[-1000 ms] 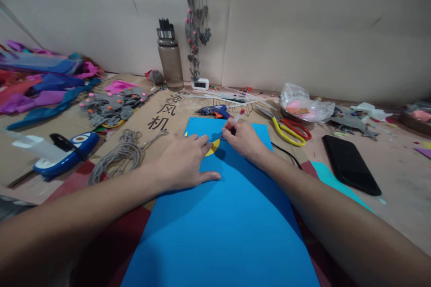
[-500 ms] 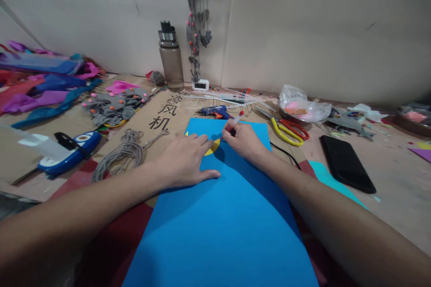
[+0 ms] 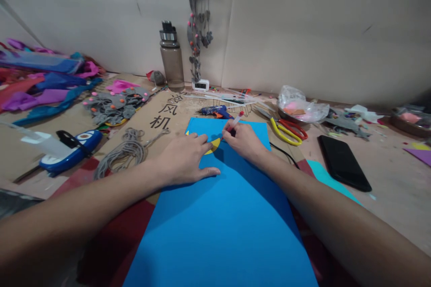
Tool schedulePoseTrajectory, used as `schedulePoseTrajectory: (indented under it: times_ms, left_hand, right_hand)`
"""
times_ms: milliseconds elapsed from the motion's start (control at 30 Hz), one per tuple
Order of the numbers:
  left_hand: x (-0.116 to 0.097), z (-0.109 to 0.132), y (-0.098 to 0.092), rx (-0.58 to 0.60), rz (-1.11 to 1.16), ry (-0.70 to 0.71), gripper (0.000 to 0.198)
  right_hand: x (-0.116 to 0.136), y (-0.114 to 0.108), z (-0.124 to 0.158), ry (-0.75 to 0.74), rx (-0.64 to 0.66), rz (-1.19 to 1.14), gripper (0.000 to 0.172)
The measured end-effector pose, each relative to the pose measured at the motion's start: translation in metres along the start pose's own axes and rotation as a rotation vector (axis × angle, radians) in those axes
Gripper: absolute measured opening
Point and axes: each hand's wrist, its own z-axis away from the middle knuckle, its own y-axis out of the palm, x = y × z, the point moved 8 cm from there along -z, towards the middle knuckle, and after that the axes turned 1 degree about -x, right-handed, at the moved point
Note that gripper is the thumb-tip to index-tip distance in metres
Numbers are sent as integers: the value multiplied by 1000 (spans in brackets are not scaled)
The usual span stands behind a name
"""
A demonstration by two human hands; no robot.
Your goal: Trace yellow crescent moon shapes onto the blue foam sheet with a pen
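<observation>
A large blue sheet stretches from the front edge of the view toward the middle of the table. Flat on its far part lies a yellow cut-out piece, partly covered by my fingers. My left hand presses down on this piece and the sheet, fingers stretched and thumb out to the side. Just right of it, my right hand is closed around a pen with a red end and a clear barrel. The pen's tip is hidden by the hand, close to the yellow piece's edge.
Beyond the sheet lies a blue glue gun. Scissors and a black phone are to the right. Grey cord, a blue power strip and grey felt pieces sit left. A bottle stands near the wall.
The view has shifted very slightly. Both hands, the pen and the yellow piece stay almost exactly where they were.
</observation>
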Motion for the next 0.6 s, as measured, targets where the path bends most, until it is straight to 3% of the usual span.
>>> schedulePoseTrajectory:
  times_ms: [600]
  left_hand:
    - [2, 1, 1, 3, 2, 13, 72]
  right_hand:
    - [12, 4, 12, -36, 21, 11, 14]
